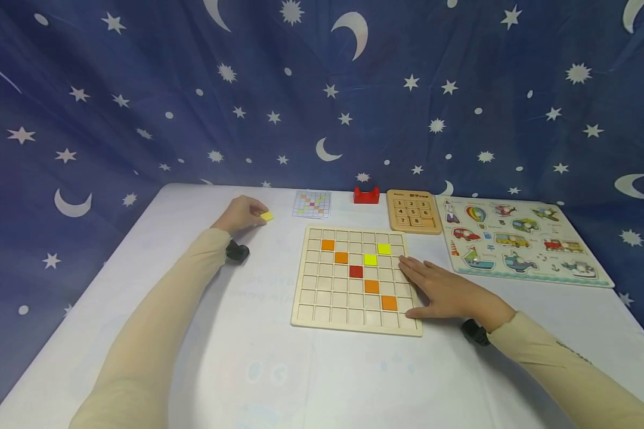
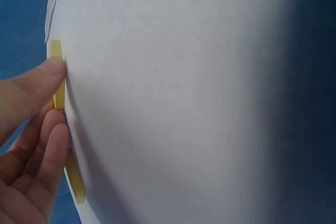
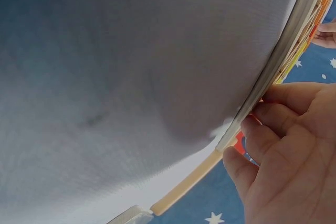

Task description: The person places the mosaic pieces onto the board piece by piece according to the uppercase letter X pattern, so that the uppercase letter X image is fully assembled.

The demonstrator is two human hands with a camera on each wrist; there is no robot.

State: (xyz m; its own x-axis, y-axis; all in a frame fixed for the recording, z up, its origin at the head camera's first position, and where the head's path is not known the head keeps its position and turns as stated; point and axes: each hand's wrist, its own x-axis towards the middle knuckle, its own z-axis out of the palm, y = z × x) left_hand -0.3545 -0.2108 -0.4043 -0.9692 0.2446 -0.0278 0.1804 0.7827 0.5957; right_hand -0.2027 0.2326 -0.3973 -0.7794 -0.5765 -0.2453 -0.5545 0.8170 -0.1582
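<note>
My left hand is at the back left of the table, its thumb and fingers pinching a yellow square tile. In the left wrist view the thumb lies against that yellow tile, and a second yellow piece shows beyond the fingers; the head view does not show it. A pale grid board lies mid-table with several orange tiles, a red tile and two yellow tiles in its cells. My right hand rests, fingers extended, at the board's right edge.
Behind the board lie a small printed pattern card, a red holder and a wooden number puzzle. A vehicle picture puzzle board lies at the right. A dark blue starry cloth hangs behind the table.
</note>
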